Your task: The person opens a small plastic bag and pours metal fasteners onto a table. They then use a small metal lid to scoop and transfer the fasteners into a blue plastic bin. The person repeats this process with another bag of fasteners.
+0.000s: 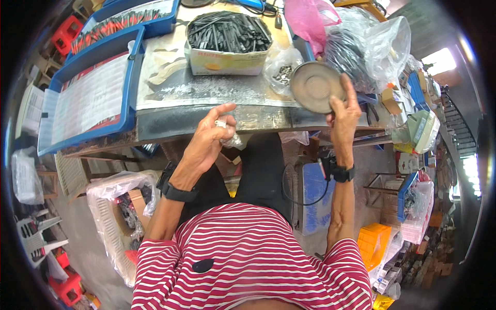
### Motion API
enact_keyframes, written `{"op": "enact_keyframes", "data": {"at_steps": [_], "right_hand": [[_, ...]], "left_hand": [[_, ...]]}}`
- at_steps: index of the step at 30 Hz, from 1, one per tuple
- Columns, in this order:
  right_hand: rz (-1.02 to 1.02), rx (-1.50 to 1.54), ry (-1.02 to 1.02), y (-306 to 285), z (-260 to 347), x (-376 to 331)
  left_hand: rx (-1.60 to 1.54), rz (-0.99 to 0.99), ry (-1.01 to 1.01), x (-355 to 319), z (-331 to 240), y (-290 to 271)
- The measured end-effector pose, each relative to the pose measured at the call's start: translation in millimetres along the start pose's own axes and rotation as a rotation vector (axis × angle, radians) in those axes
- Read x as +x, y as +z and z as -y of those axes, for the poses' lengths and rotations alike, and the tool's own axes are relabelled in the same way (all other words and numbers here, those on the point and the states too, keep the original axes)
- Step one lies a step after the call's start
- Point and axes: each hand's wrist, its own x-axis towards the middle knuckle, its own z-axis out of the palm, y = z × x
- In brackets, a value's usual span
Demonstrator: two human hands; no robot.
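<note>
My right hand (344,116) grips the right edge of a round, shallow, brownish-grey dish (316,87), thumb and fingers at its rim. The dish is held above the table's front right part, beside a see-through bag of small metal pieces (283,74). My left hand (212,134) is at the table's front edge with curled fingers and the index finger reaching forward. From its fingers hangs a small, crumpled see-through plastic bag (235,141), its contents too small to make out. Behind, an open cardboard box (226,62) is heaped with thin black strips (227,32).
Blue trays (135,67) stand at the left of the table (175,119), one with a sheet of clear plastic sleeves, another with red-and-black pieces. A pink bag (310,23) and a large see-through bag of dark strips (351,51) lie back right. A lined basket (103,206) stands lower left.
</note>
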Motion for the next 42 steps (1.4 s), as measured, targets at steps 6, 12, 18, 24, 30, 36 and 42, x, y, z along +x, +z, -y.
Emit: {"op": "enact_keyframes", "data": {"at_steps": [6, 12, 18, 24, 30, 36, 42], "right_hand": [[0.201, 0.103, 0.314, 52, -23, -48], [0.269, 0.266, 0.429, 76, -45, -49], [0.384, 0.291, 0.476, 62, -53, -47], [0.4, 0.184, 0.438, 53, -49, -46], [0.405, 0.148, 0.413, 54, -46, -48], [0.377, 0.117, 0.428, 50, -48, -46], [0.406, 0.053, 0.407, 45, -51, -45]], "left_hand": [[-0.007, -0.075, 0.112, 5, -6, 4], [0.072, -0.168, 0.287, 12, -5, 10], [0.238, -0.203, 0.321, 14, -3, 9], [0.673, -0.39, 0.462, 16, -5, 5], [1.409, -0.405, 0.491, 64, -18, -2], [1.693, -0.263, 0.33, 98, -13, -5], [1.744, -0.328, 0.581, 102, 4, -14]]}}
